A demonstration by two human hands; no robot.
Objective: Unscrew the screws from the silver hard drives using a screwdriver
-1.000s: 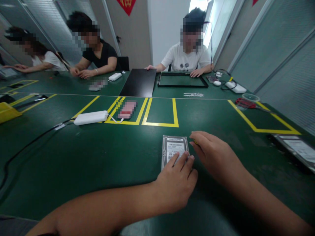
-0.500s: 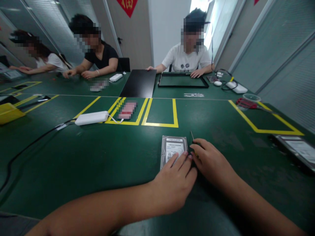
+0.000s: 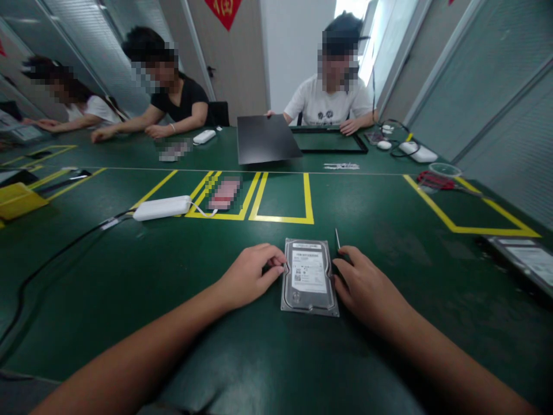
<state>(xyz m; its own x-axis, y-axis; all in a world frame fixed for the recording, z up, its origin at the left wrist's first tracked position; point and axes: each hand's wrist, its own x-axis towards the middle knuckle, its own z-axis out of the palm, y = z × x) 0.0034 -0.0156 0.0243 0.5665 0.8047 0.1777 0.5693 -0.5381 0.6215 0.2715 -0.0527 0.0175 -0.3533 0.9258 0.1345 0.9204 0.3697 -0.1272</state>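
Observation:
A silver hard drive (image 3: pixel 309 276) with a white label lies flat on the green table in front of me. At its left edge is my left hand (image 3: pixel 259 271), with fingers curled in and the thumb and fingertips against the drive's side. My right hand (image 3: pixel 363 282) is closed around a screwdriver (image 3: pixel 337 237) beside the right edge of the drive. Only the thin metal shaft shows, pointing away from me; the fingers hide its handle. The right fingertips are close to or touching the drive's side.
Another hard drive (image 3: pixel 522 259) lies at the far right. A white power strip (image 3: pixel 162 207) with a black cable and a pink phone (image 3: pixel 224 193) sit to the left. Yellow tape (image 3: pixel 280 219) marks the table (image 3: pixel 207 357). Across it, a person handles a black panel (image 3: pixel 268 140).
My left hand has moved off the hard drive's top to its left edge, uncovering the label. My right hand stays at the right side. The person opposite has lifted and shifted the black panel.

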